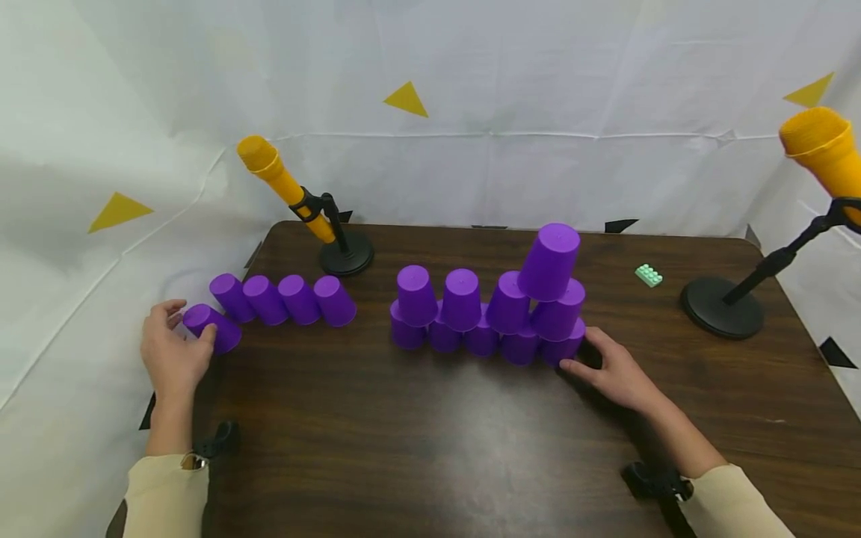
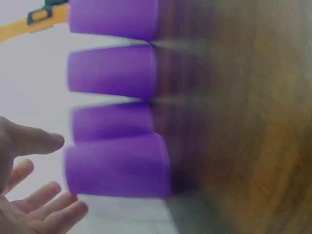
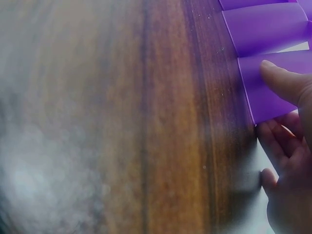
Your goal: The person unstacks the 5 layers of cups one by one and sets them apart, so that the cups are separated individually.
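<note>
At the left, several purple cups stand upside down in a row, with one purple cup (image 1: 212, 329) in front of the row's far-left cup (image 1: 232, 297). My left hand (image 1: 173, 350) is spread about that front cup; in the left wrist view its thumb stands apart from the cup and its fingertips are close to the cup's top. In the middle, a stepped stack of upside-down purple cups has a long bottom row, several cups above, and one top cup (image 1: 550, 261) at the right. My right hand (image 1: 615, 373) touches the bottom row's right-end cup (image 3: 263, 92), thumb on its near side, fingers beside it.
A yellow microphone on a black stand (image 1: 346, 254) is at the back left, another microphone stand (image 1: 723, 308) at the right. A small green toy brick (image 1: 649, 275) lies near the back edge. White sheeting (image 1: 498, 172) borders the brown table (image 1: 403, 448).
</note>
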{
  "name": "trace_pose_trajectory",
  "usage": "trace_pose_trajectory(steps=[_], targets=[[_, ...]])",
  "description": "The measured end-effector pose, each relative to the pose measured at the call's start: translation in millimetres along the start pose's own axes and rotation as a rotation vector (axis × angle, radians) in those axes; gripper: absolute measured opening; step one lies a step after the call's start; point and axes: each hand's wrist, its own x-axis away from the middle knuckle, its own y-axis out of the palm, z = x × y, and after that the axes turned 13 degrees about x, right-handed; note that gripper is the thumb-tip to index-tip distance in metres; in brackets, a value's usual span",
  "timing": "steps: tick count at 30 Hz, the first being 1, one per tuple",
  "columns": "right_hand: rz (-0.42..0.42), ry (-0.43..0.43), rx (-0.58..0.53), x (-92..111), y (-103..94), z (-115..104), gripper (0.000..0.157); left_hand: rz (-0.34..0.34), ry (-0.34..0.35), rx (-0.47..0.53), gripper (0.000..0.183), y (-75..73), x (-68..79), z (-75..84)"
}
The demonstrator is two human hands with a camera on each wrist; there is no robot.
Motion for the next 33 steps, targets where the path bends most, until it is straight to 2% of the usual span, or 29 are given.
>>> trace_pose_trajectory(steps=[5,7,9,13,16,18,21,23,27,33], targets=[[0.001,0.003,-0.004,-0.1,0.2,-0.2,0.06,0.105,0.267,0.039,0.042,8.4,4.3,41.4],[-0.01,0.011,-0.006,-0.2,-0.7,-0.5,0.061,0.123,0.384,0.107,0.04,18.1,6.7,63.0],[-0.022,0.017,-0.006,-0.4,-1.2,-0.6,0.062,0.107,0.477,0.173,0.039,29.7,11.7,87.7],[-0.018,0.01,-0.005,-0.7,-0.7,-0.2,0.061,0.008,0.623,0.323,0.038,59.9,31.4,144.3],[-0.011,0.006,-0.005,-0.5,0.0,0.3,0.06,-0.111,0.727,0.409,0.039,85.4,52.6,188.6],[-0.012,0.008,-0.008,-0.6,0.0,0.1,0.06,-0.222,0.787,0.461,0.041,102.3,67.8,215.1],[-0.015,0.009,-0.013,-1.0,-0.3,-1.1,0.059,-0.38,0.842,0.505,0.044,125.8,90.2,246.7],[-0.01,0.01,-0.01,-1.1,-0.6,-1.4,0.058,-0.459,0.858,0.533,0.045,140.6,103.0,262.8],[0.005,0.007,-0.002,-0.8,-0.4,-1.2,0.057,-0.517,0.863,0.564,0.044,167.8,121.0,286.4],[0.005,-0.004,-0.011,-0.7,0.7,-1.1,0.058,-0.594,0.791,0.543,0.058,197.8,132.3,304.6]])
